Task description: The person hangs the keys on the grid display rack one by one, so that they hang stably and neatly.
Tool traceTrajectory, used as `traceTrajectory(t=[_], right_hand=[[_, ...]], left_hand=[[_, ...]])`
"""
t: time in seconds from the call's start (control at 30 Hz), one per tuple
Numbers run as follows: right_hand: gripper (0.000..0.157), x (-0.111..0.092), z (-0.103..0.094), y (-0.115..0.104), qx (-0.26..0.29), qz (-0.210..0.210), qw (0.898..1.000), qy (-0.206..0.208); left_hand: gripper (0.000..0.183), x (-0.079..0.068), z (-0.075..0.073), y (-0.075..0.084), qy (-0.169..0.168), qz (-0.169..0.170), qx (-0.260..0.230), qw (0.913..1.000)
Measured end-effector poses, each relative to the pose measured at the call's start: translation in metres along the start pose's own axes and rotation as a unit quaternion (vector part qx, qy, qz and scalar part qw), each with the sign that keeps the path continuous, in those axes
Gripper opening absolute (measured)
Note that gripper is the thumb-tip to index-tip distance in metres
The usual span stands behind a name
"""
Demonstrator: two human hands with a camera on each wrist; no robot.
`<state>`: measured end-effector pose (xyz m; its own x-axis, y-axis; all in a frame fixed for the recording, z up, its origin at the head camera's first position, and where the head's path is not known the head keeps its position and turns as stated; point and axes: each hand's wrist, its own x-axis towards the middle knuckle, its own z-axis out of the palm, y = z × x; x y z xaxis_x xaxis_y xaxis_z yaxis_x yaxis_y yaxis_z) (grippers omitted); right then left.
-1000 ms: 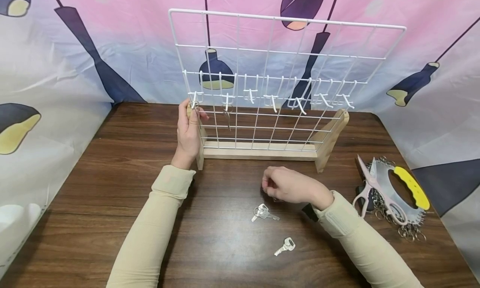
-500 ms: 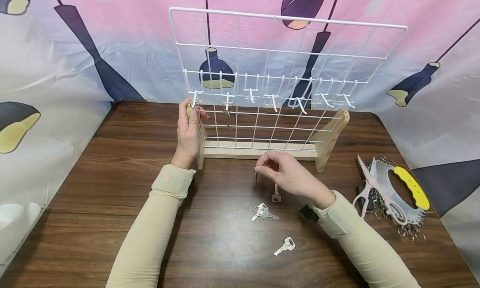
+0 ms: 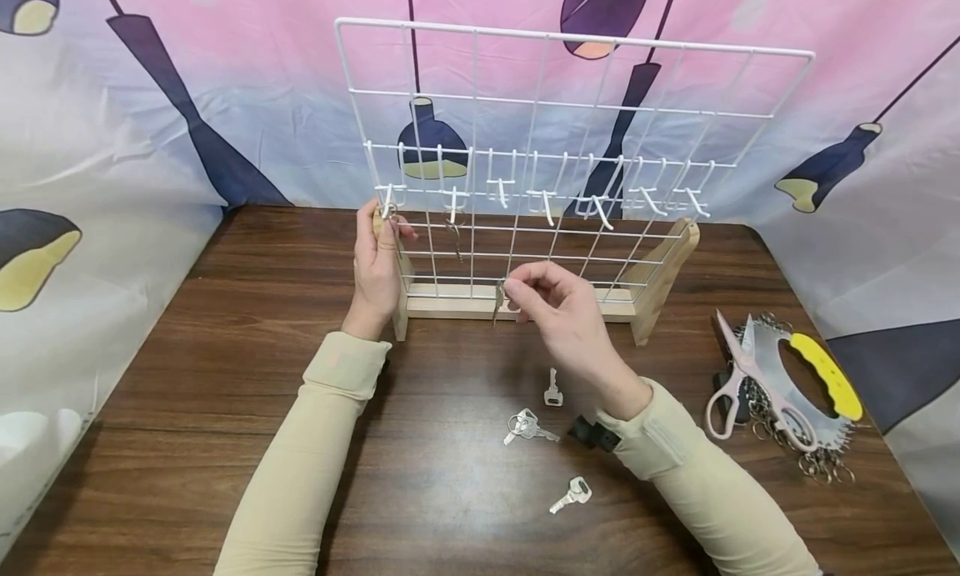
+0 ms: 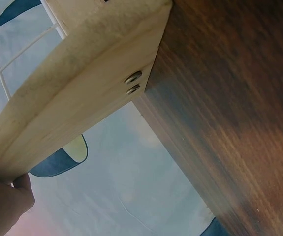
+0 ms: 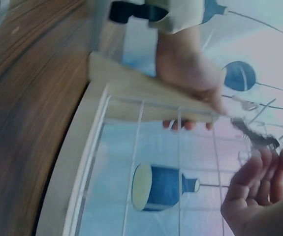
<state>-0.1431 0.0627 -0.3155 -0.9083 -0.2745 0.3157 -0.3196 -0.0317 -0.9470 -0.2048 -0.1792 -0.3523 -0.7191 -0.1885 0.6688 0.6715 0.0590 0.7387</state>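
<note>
In the head view my left hand (image 3: 377,267) grips the left wooden upright of a white wire grid rack (image 3: 517,305); that upright (image 4: 77,88) fills much of the left wrist view. My right hand (image 3: 566,313) pinches a key (image 3: 498,301) between thumb and fingers, in front of the grid's lower part. The same key (image 5: 254,132) shows blurred in the right wrist view. White hooks (image 3: 546,205) line the grid. A key (image 3: 457,241) hangs from the second hook, and a ring (image 3: 388,211) from the leftmost, partly behind my left thumb.
On the table lie a single key (image 3: 553,393), overlapping keys with a ring (image 3: 527,426), and another key (image 3: 576,493) nearer me. At right, pink scissors (image 3: 742,368) overlap a metal ring-shaped tool with a yellow handle (image 3: 825,374), with several small rings around it. A patterned cloth hangs behind.
My right hand has picked the key up off the table and carried it forward and up toward the grid, uncovering another key beneath. My left hand stays on the upright.
</note>
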Motion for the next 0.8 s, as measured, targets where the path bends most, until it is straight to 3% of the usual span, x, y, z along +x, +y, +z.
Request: traceTrajectory(t=[0.17,0.27,0.43,0.57,0.8], right_hand=[[0.007,0.005,0.013,-0.01,0.105,-0.007,0.992,0.066],[0.004,0.008,0.021,-0.015,0.169,-0.005,0.982,0.089],[0.012,0.013,0.031,-0.023,0.259,-0.008,0.959,0.116],[0.016,0.015,0.035,-0.028,0.298,-0.012,0.946,0.126],[0.013,0.019,0.036,-0.032,0.317,-0.004,0.941,0.12]], left_hand=[[0.033,0.0,0.0,0.001,0.005,-0.001,-0.004,1.0],[0.033,0.0,0.0,0.002,0.008,0.0,-0.01,0.9999],[0.033,0.0,0.001,0.001,0.008,0.0,-0.012,0.9999],[0.03,0.0,0.001,0.001,0.008,-0.001,-0.018,0.9998],[0.03,0.0,0.002,0.001,0.01,0.004,-0.037,0.9993]])
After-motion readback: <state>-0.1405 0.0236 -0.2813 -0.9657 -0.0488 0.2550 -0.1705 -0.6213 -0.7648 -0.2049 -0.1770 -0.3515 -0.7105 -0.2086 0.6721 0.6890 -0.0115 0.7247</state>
